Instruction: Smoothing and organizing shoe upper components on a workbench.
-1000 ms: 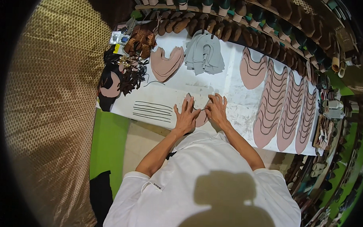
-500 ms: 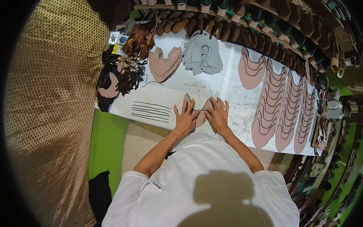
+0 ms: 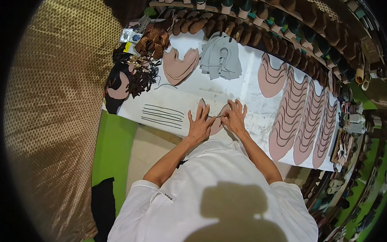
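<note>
A pink, U-shaped shoe upper piece (image 3: pixel 216 128) lies on the white-covered table in front of me, its two arms pointing away. My left hand (image 3: pixel 199 124) rests over its left arm, fingers spread and the thumb side at the inner curve. A thin dark strip (image 3: pixel 219 116) runs along that curve. My right hand (image 3: pixel 233 118) pinches the strip at the right side, with the other fingers raised over the right arm. Both hands partly cover the piece. To the left, several similar dark strips (image 3: pixel 162 112) lie side by side on the table.
Overlapping pink pieces with dark-edged curves (image 3: pixel 284 117) stand in columns at the right. A pink stack (image 3: pixel 181 68) and grey cut pieces (image 3: pixel 220 58) lie farther back. Dark scraps (image 3: pixel 139 83) crowd the left end; brown shoes (image 3: pixel 245 36) line the back edge.
The view has shifted slightly. Both hands stay at the pink piece; the right fingers have bunched a little more at the strip, which shows more clearly between the hands.
</note>
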Tool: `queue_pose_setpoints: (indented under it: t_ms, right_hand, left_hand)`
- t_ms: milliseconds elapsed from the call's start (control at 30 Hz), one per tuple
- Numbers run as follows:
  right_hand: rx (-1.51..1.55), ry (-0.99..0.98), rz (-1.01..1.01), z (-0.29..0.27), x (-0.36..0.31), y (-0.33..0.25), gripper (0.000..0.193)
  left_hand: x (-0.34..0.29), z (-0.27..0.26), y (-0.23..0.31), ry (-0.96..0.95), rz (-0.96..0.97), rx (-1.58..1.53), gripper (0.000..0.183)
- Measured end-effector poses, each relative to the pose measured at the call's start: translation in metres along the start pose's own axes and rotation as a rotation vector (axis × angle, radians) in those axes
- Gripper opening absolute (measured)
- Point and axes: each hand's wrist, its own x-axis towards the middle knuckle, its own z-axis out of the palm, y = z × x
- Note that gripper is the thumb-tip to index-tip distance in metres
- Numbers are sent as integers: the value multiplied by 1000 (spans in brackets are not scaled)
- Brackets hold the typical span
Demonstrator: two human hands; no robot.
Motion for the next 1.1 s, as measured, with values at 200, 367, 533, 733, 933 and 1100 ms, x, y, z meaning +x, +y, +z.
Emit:
queue_pose_setpoints:
  t_ms: [200,367,533,733,933,1100]
  right_hand:
    - [-20,-27,-34,3,10,4,13]
    - [-65,-66,-26,5,15,8,14]
    - [-83,-71,-26,7,15,8,14]
    - [-53,-85,-26,-2,22,3,10]
    - [-72,-95,-12,2,25,6,8]
    - [-90,-129,-32,0,26,4,11]
  left_hand:
    - [0,1,-1,16,2,-24,52]
    - [0,2,1,17,-2,-29,52]
    - [0,1,4,10,-27,-49,53]
    - [2,2,4,-19,-26,-47,53]
    - [7,-1,8,3,-14,-30,54]
    - [5,1,9,23,-10,-33,55]
